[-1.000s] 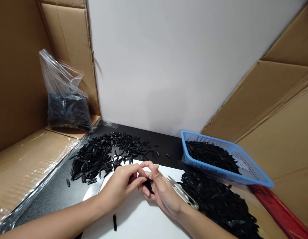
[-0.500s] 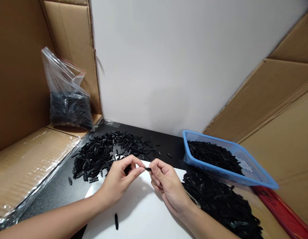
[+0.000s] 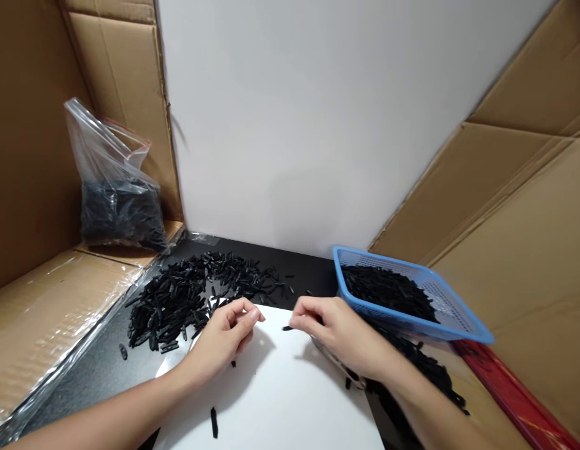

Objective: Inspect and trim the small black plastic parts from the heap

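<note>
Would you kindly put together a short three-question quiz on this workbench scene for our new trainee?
1. True or false: the blue basket holds black plastic pieces.
2. What does the right hand pinch at its fingertips?
A. a small black piece
B. a red pen
C. a coin
3. Fill in: the clear bag of black pieces stands on the ____ at the far left.

Key:
1. True.
2. A. The left hand is curled beside it, over the white sheet; I cannot tell whether it holds anything.
3. Cardboard.
</note>
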The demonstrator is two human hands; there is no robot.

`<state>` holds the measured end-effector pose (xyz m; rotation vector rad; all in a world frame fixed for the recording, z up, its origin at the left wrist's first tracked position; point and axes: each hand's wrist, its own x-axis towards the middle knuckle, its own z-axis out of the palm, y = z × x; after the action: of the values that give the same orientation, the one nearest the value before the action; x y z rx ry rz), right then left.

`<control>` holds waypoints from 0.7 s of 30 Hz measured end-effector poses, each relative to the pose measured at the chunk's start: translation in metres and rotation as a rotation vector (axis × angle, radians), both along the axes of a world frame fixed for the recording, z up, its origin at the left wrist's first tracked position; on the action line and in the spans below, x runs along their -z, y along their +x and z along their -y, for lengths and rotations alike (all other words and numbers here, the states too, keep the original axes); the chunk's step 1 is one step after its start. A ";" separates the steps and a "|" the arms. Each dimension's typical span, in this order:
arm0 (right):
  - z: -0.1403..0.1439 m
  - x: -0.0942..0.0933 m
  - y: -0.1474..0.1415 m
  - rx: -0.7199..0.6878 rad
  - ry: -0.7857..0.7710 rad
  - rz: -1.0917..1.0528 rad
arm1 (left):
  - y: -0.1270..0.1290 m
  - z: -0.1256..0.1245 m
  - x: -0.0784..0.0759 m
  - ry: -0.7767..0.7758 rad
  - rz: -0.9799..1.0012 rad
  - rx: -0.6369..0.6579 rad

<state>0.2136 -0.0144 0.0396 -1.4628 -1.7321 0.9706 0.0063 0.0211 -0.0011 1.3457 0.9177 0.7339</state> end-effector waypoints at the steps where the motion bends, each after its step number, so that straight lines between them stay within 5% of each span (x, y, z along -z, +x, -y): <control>1: 0.002 -0.007 0.014 0.010 0.005 0.151 | 0.001 0.001 0.001 -0.016 -0.004 0.002; 8: 0.026 -0.008 0.088 0.196 -0.056 0.628 | 0.003 0.008 -0.003 0.149 -0.121 0.173; 11: 0.027 -0.010 0.105 0.204 -0.008 0.595 | 0.001 0.004 -0.010 0.136 -0.167 0.253; 16: -0.001 -0.020 0.136 0.431 0.218 0.502 | -0.010 -0.010 -0.035 0.110 -0.145 0.148; 21: -0.035 -0.004 0.157 0.540 0.285 0.391 | -0.047 0.002 -0.055 0.352 -0.455 0.341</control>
<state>0.3701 0.0204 0.0432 -1.8649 -1.5132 0.1555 -0.0405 0.0195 0.0538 1.9760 0.9000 0.3341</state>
